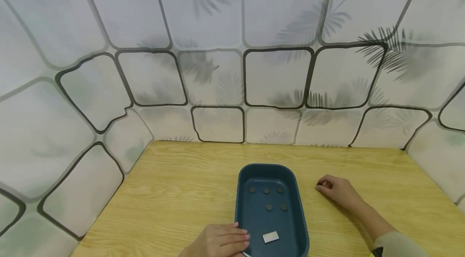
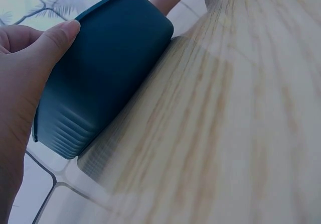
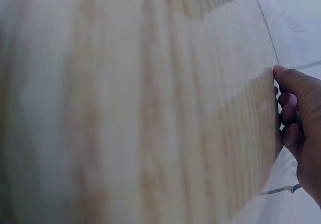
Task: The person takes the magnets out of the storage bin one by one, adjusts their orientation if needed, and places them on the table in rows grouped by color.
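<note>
A deep blue plastic tub [image 1: 239, 192] stands on the table. Inside it lie several small dark round discs [image 1: 266, 191] and a white rectangular piece [image 1: 270, 237]. My left hand [image 1: 223, 241] holds the tub's left wall near its front, fingers over the rim; the left wrist view shows the thumb [image 2: 62, 35] against the outside. To the right of the tub, my right hand [image 1: 339, 192] is low at the tabletop with curled fingers. A small dark piece [image 1: 319, 184] shows at its fingertips, mostly hidden by them; its kind I cannot tell.
The wooden table [image 1: 174, 192] meets a patterned wall covering [image 1: 218, 87] at the back and at both sides. Table surface lies between the tub and my right hand. A beige sleeve [image 1: 396, 245] covers the right forearm.
</note>
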`<action>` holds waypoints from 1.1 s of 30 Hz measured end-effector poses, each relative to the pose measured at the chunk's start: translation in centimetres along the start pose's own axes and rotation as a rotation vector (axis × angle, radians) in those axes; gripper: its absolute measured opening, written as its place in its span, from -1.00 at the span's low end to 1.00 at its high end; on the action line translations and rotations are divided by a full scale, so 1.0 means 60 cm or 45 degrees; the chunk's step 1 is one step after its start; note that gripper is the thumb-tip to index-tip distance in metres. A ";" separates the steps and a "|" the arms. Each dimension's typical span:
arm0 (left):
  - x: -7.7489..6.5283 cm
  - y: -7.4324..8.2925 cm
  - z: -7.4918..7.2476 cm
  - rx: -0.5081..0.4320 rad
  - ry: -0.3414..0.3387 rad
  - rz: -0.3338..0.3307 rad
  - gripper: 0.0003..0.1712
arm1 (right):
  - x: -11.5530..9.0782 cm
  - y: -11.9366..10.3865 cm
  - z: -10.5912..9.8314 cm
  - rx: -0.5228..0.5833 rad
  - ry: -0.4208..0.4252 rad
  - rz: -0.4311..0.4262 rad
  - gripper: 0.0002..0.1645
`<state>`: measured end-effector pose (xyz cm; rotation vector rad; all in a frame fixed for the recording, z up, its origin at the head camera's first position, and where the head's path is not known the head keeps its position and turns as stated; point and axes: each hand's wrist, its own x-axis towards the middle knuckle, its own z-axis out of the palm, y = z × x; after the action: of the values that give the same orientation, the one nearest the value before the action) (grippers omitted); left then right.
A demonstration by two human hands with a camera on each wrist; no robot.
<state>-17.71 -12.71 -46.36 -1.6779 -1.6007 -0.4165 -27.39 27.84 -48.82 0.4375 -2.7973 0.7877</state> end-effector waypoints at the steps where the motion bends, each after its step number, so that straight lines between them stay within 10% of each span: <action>1: -0.001 0.001 0.001 0.000 0.000 -0.005 -0.79 | 0.000 0.000 0.000 0.008 0.000 0.008 -0.87; 33: 0.005 -0.003 -0.001 0.024 0.052 0.035 -0.78 | -0.018 -0.017 -0.043 0.173 -0.049 0.061 -0.76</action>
<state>-17.79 -12.54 -46.05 -1.6651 -1.5453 -0.4182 -25.76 28.62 -46.49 0.4133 -2.8098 0.9950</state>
